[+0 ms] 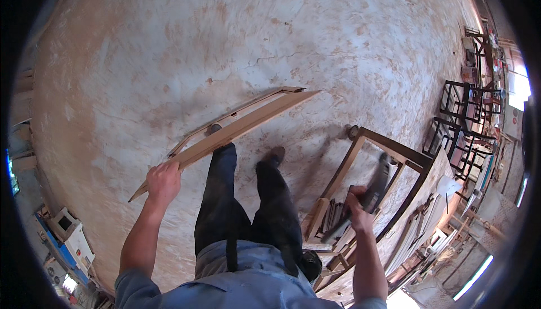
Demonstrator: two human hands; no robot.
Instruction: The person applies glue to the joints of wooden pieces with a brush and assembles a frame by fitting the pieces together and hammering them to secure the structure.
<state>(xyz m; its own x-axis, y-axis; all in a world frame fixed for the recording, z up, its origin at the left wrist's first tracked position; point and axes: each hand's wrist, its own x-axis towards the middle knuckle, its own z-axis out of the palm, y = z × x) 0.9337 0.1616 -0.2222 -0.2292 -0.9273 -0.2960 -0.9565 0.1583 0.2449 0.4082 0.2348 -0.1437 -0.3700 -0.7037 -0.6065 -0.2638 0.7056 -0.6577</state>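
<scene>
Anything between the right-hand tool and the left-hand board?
In the picture, a wooden frame's left rail and the right shoe lie between the dark tool in the right hand and the board in the left hand. Can't tell whether they're below the path.

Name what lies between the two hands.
From the left hand to the right hand, the head view shows floor, the dark-trousered legs, then a rail of the wooden frame.
</scene>
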